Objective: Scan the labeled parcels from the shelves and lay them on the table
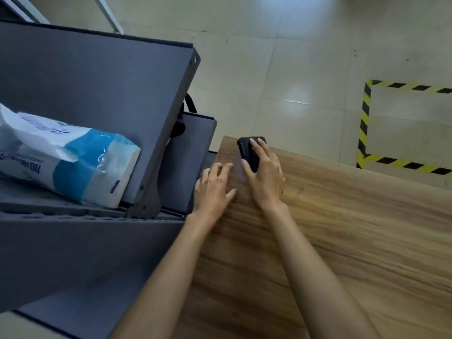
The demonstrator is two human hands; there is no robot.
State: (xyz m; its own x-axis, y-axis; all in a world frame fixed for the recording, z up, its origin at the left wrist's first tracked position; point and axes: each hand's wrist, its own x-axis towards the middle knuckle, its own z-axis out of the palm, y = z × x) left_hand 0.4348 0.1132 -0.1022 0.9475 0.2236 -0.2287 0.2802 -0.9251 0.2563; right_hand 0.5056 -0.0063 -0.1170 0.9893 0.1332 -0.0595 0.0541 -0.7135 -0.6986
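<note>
Blue-white parcel point(68, 155) lies on shelf point(97, 77) far L, long axis pointing toward the hands, w/ left hand point(215, 187) empty, fingers spread, nearer it at surface point(342, 241) edge; right hand point(264, 174) grips black scanner point(248, 149).

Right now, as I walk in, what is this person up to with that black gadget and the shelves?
A person is working with bare hands. The right hand grips a black handheld scanner at the far corner of the wooden table, fingers curled round it. The left hand is open beside it, holding nothing. A blue and white parcel lies on the grey shelf to the left, untouched. No parcel shows on the table yet.
</note>
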